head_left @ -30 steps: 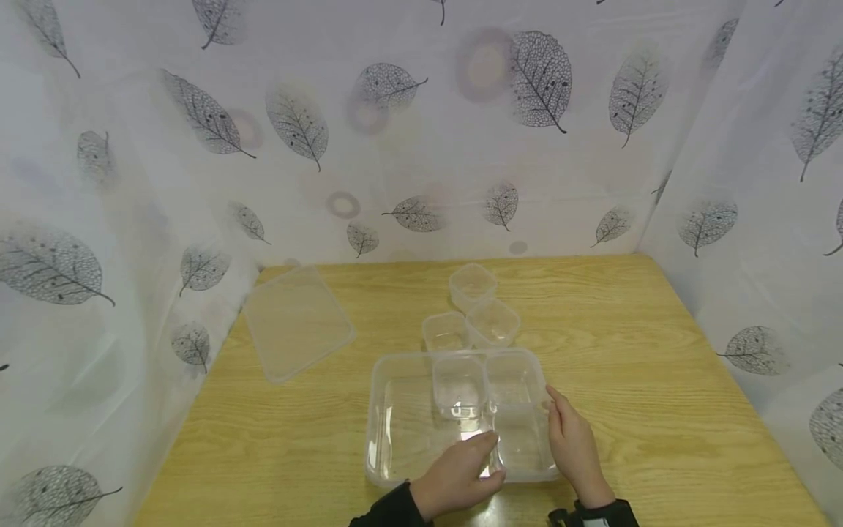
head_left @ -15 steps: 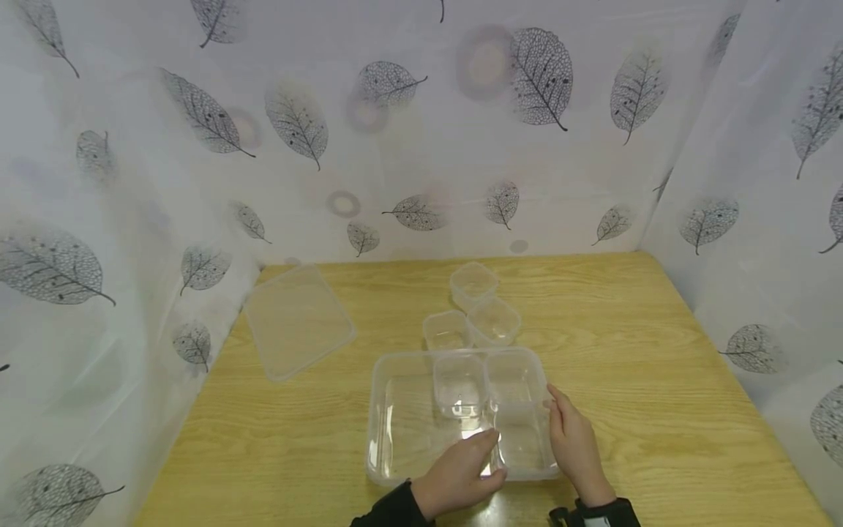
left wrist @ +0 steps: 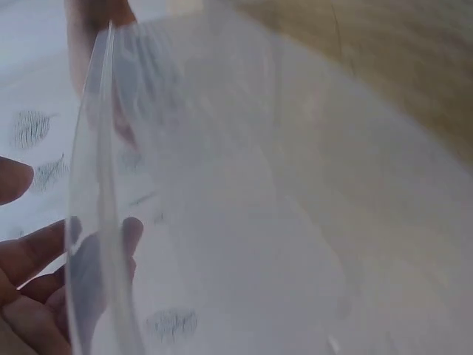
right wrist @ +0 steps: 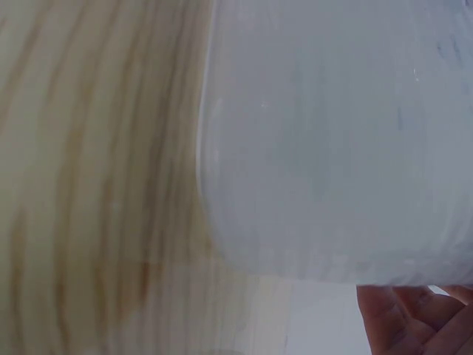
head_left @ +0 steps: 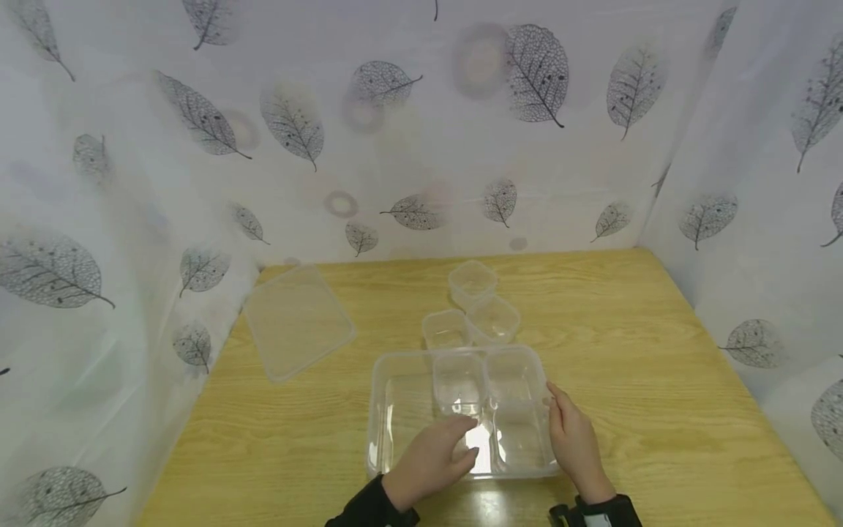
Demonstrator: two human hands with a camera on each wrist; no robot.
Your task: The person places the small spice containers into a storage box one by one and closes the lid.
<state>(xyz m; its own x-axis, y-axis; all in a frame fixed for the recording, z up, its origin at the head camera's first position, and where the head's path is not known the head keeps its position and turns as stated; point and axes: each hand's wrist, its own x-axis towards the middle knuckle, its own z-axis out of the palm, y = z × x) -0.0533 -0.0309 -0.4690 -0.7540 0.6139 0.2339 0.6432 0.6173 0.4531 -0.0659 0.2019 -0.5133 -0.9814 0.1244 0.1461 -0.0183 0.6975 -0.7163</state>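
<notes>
A large clear plastic box (head_left: 402, 354) stands on the table near the front. Inside it are small clear boxes, one at the back middle (head_left: 459, 388) and others along the right side (head_left: 516, 377). My left hand (head_left: 428, 457) is over the box's front rim, thumb and forefinger spread apart with nothing between them. In the left wrist view, the fingers (left wrist: 37, 255) show beside the clear wall. My right hand (head_left: 576, 439) rests against the right outer wall, fingers pointing along it. The right wrist view shows that hand (right wrist: 417, 318) partly hidden behind the cloudy box.
Behind the large box stand several small clear boxes, one at the left (head_left: 446, 331), one at the right (head_left: 494, 320) and one farther back (head_left: 472, 284). A flat translucent lid (head_left: 299, 322) lies at the table's back left. Leaf-print curtains (head_left: 421, 146) enclose the wooden table (head_left: 658, 410).
My left hand has drawn back to the left, away from the front right small box, and its thumb and forefinger have spread. The right hand stays at the box's right wall.
</notes>
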